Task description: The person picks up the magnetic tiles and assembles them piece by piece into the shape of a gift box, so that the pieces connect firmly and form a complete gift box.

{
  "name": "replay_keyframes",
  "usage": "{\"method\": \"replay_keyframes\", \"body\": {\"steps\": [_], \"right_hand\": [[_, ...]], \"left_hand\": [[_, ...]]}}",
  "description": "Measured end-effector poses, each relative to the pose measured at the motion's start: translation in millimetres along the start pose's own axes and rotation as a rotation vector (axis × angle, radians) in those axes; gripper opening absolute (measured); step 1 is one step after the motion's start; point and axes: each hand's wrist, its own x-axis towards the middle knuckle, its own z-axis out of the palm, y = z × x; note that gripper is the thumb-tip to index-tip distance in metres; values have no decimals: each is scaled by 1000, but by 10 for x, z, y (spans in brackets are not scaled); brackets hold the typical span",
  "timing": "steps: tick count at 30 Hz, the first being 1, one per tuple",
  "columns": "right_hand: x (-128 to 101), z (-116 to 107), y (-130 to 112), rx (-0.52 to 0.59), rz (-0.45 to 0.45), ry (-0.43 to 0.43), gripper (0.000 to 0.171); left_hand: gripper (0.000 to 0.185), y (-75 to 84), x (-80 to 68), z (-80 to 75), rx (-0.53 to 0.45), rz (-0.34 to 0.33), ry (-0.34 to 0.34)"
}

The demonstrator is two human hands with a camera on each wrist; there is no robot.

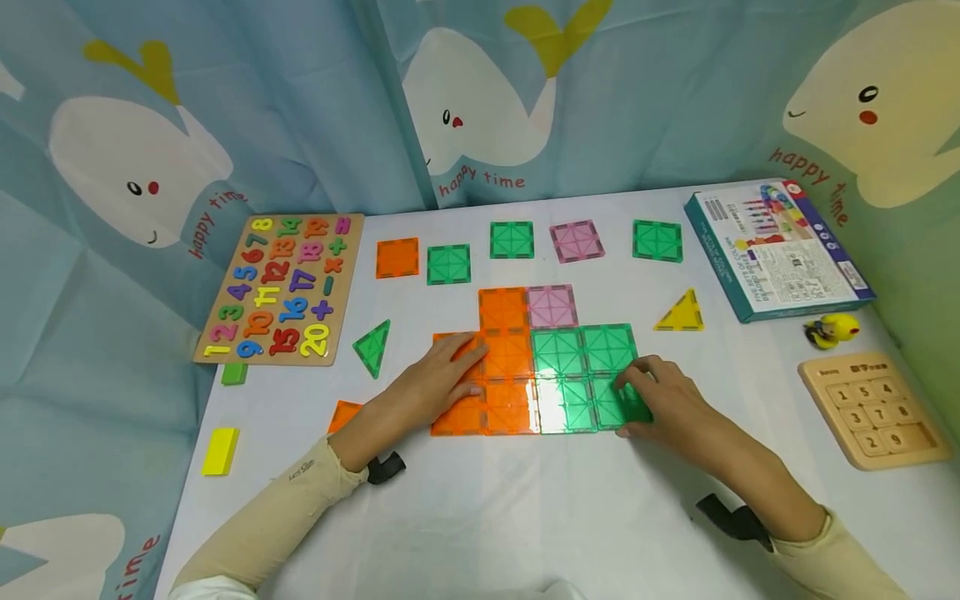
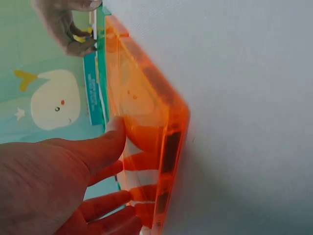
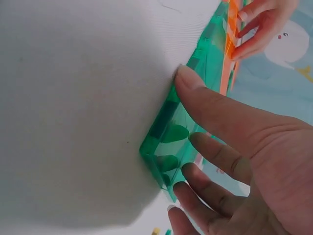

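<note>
A flat patch of joined magnetic tiles lies mid-table: orange squares (image 1: 506, 358) on its left, green squares (image 1: 581, 354) on its right, one pink square (image 1: 552, 306) on top. My left hand (image 1: 457, 375) rests flat on the left orange squares; in the left wrist view its thumb (image 2: 115, 137) touches the edge of an orange tile (image 2: 146, 107). My right hand (image 1: 633, 400) curls over the lower right green tile (image 1: 611, 404). In the right wrist view its thumb (image 3: 195, 88) presses that green tile's (image 3: 171, 132) edge and the fingers lie on its face.
Loose squares lie behind: orange (image 1: 397, 257), green (image 1: 448, 264), green (image 1: 512, 239), pink (image 1: 576, 241), green (image 1: 657, 240). There is a yellow triangle (image 1: 681, 314), a green triangle (image 1: 373, 346), a number puzzle board (image 1: 281, 287) at left, and a box (image 1: 776, 247) and a wooden number slider (image 1: 873, 408) at right.
</note>
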Motion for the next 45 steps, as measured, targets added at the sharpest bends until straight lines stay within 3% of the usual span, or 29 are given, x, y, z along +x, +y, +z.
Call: {"method": "replay_keyframes", "body": {"steps": [13,25,30,38,45], "right_hand": [[49,-12,-36,-55,-61,0,61],[107,-57,-80,-63,-30,-69,66],[182,-107,-96,-67,-24,-96,58],[543,-224,-79,-56,-71,-141,49],[1069,-287,-81,45,-142,-153,46]], "left_hand": [[68,-86,31,-64,4,29,-15],[59,-248,86,-207,41,-25,37],[61,-367,132,-337,28,-75,42],[66,-673,197,-654,40,-188,89],[66,-903,269,-802,27,-266,89]]}}
